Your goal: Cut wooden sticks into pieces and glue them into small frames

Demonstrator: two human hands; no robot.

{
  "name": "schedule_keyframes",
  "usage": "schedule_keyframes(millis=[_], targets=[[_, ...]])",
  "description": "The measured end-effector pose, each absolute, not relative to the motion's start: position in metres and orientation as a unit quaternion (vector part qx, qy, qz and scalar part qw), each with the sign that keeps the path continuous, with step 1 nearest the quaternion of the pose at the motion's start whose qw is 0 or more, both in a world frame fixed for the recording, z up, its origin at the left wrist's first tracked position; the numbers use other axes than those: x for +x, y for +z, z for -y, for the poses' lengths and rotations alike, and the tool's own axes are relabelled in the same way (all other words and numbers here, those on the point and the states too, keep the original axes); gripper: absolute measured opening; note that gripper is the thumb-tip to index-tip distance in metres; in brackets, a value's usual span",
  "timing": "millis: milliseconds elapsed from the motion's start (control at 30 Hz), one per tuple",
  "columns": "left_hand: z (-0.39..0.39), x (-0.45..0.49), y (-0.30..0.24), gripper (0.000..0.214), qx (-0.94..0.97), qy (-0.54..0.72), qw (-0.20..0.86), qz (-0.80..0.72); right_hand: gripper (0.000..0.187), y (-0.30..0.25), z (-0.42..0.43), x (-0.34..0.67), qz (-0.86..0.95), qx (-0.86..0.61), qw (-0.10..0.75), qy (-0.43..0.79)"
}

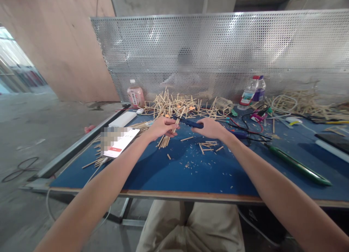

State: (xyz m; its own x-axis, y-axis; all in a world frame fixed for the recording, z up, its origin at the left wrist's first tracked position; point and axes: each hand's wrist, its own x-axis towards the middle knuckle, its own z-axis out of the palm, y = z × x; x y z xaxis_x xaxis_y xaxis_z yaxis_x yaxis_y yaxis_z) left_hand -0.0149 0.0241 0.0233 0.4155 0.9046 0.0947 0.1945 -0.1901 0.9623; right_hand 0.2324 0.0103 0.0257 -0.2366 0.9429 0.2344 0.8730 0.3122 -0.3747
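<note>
My left hand [161, 127] is closed round a small bundle of thin wooden sticks [165, 140], which slants down onto the blue table top [174, 172]. My right hand [211, 128] grips a dark blue pen-shaped tool [189, 122] whose tip points left toward the sticks in the left hand. Short stick offcuts [208, 146] lie scattered just below the right hand. A large loose heap of sticks [174, 104] lies behind both hands.
A phone [120, 142] lies at the left with a white box [122, 119] behind it. A pink bottle [135, 94], two bottles [252, 90], cables [251, 130] and a green rod [297, 166] are around. A perforated metal screen [218, 52] backs the table, with a person behind it.
</note>
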Motion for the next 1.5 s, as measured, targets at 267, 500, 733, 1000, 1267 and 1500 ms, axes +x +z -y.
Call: schedule_keyframes(millis=[267, 500, 733, 1000, 1267, 1500], targets=[[-0.031, -0.021, 0.016, 0.021, 0.703, 0.348, 0.486, -0.385, 0.042, 0.02, -0.013, 0.229, 0.781, -0.593, 0.195, 0.015], [-0.029, -0.021, 0.021, 0.024, 0.7, 0.335, 0.486, -0.403, 0.053, 0.02, -0.013, 0.227, 0.783, -0.591, 0.192, 0.0], [-0.024, -0.021, 0.027, 0.017, 0.691, 0.344, 0.474, -0.424, 0.072, 0.015, -0.017, 0.222, 0.792, -0.582, 0.182, -0.023], [-0.031, -0.026, 0.025, 0.019, 0.677, 0.351, 0.488, -0.424, 0.075, 0.009, -0.02, 0.217, 0.788, -0.585, 0.191, 0.005], [-0.029, -0.026, 0.024, 0.019, 0.702, 0.34, 0.463, -0.422, 0.071, 0.01, -0.018, 0.214, 0.795, -0.585, 0.161, -0.015], [-0.032, -0.028, 0.027, 0.028, 0.681, 0.372, 0.484, -0.404, 0.072, 0.013, -0.018, 0.211, 0.767, -0.605, 0.2, -0.082]])
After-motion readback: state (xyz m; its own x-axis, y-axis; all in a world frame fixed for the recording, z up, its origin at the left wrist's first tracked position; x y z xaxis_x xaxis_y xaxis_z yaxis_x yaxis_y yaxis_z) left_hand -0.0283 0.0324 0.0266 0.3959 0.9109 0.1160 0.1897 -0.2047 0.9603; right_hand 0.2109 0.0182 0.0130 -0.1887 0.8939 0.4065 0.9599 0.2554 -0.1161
